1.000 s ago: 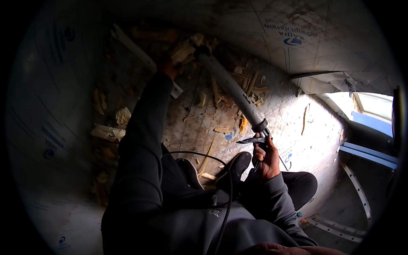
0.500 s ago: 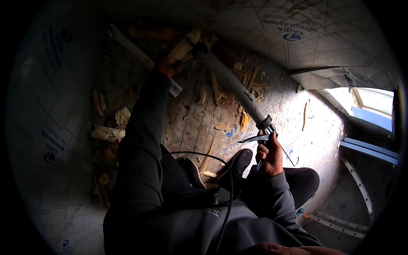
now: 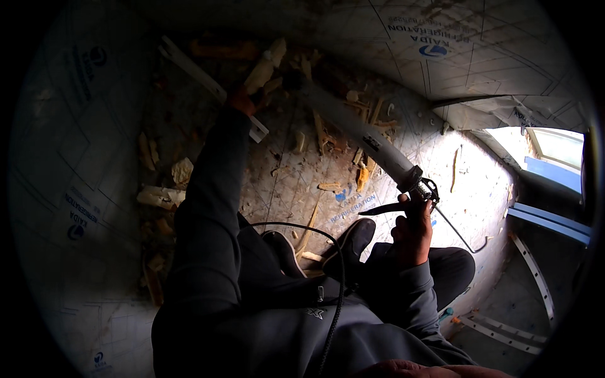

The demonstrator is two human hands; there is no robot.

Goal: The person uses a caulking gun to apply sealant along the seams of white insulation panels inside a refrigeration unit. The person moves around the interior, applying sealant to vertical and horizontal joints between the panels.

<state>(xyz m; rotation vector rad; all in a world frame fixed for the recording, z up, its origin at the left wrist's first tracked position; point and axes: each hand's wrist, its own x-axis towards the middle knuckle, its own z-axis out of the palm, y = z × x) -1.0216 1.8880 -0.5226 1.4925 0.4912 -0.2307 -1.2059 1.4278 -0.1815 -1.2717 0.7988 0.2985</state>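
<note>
In my left hand [image 3: 241, 101], stretched toward the far side, is a pale yellowish chunk of foam [image 3: 261, 69], gripped by fingers that lie partly in shadow. My right hand [image 3: 413, 233] is closed round the handle end of a grey-barrelled caulking gun [image 3: 372, 142]. Its long barrel slants to the far left, and the tip is lost in the dark beside the foam chunk. A dark pointed lever juts leftward from the handle. From the rear of the gun a thin hooked rod [image 3: 463, 233] sticks out toward the lower right.
A white perforated strip [image 3: 192, 72] lies under my left hand. Foam scraps [image 3: 161, 196] and splinters litter the film-covered floor. A black cord [image 3: 296, 225] crosses my lap. At right are a bright window opening [image 3: 554, 151], a blue bar [image 3: 548, 222] and curved perforated strips [image 3: 532, 271].
The caulking gun and my right hand have shifted slightly right, and its hooked rod now shows farther out. The foam chunk in my left hand has moved a little left, away from the gun's tip.
</note>
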